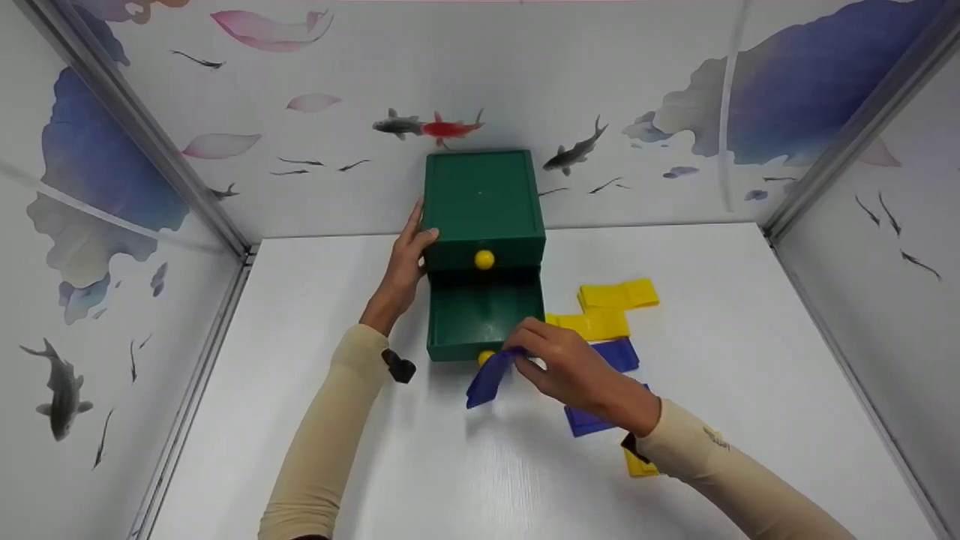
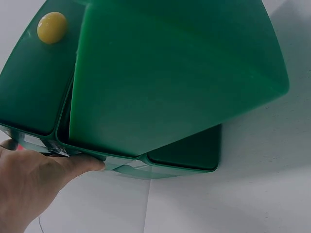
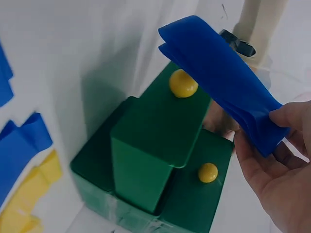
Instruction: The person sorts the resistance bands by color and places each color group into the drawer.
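A green drawer cabinet (image 1: 484, 196) with yellow knobs stands against the back wall, one drawer (image 1: 480, 316) below the top one pulled out. My left hand (image 1: 405, 262) rests against the cabinet's left side; in the left wrist view its thumb (image 2: 85, 164) lies straight along that side. My right hand (image 1: 566, 364) pinches a folded blue strip (image 1: 491, 379) by one end, between thumb and fingers. The strip hangs in front of the open drawer's knob (image 1: 485, 358), partly covering it. In the right wrist view the same blue strip (image 3: 223, 80) looks flat, layered and flexible.
On the white table right of the cabinet lie folded yellow strips (image 1: 621, 295) and blue strips (image 1: 619, 354), several in all, some partly hidden by my right hand and forearm. Another yellow strip (image 1: 640, 463) shows below the forearm. Printed walls (image 1: 480, 75) enclose the table.
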A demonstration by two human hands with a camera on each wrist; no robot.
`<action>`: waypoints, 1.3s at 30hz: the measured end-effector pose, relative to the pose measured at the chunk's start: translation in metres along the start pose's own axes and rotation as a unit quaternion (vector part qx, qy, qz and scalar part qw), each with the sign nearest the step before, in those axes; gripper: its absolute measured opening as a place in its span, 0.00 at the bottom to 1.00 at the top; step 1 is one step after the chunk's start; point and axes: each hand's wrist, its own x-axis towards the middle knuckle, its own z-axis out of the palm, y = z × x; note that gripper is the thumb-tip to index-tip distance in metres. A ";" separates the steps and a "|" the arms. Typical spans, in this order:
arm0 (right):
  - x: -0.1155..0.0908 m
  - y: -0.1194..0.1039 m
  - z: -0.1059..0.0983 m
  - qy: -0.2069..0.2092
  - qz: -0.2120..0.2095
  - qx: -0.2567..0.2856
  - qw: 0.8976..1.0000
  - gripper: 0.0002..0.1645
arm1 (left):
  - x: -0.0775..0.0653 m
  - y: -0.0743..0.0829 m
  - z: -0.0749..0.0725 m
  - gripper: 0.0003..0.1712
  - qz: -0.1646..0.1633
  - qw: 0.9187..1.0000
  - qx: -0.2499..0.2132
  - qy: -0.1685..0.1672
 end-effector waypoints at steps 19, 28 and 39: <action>0.064 0.020 0.018 0.083 0.026 0.096 0.992 0.08 | -0.001 0.000 0.000 0.44 -0.005 1.000 -0.001 0.004; 0.068 0.050 0.039 0.147 0.216 0.191 0.946 0.07 | -0.001 0.000 0.001 0.45 -0.007 1.000 -0.003 0.001; 0.074 0.075 0.057 0.171 0.316 0.203 0.911 0.08 | 0.000 0.001 -0.001 0.45 -0.003 1.000 -0.003 -0.001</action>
